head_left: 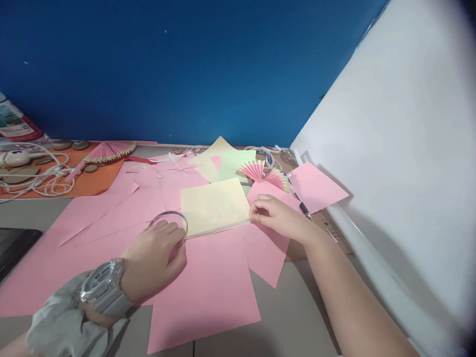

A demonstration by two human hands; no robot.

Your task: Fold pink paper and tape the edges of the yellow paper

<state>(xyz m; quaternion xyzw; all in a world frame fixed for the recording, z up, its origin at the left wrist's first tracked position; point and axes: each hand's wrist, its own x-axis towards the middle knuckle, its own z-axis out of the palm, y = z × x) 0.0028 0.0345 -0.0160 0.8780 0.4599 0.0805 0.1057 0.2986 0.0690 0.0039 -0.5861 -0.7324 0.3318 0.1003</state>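
A pale yellow sheet of paper (215,203) lies on top of pink sheets. My left hand (156,258), with a watch on the wrist, is closed around a thin roll of tape (185,221) at the sheet's lower left corner. From there a narrow whitish tape strip (219,229) runs along the sheet's near edge. At its right end, my right hand (278,215) has thumb and fingers pinched together at the lower right corner. The fingertips hide exactly where the strip ends. A pink pleated paper fan (253,170) rests just behind the right hand.
Large pink sheets (208,292) cover much of the table. Behind are green paper (238,163), paper scraps and another roll of tape (267,157). A pen (305,210) lies right. Left are white cables (55,173), another fan (111,151) and a bottle (18,121). Walls bound the back and right.
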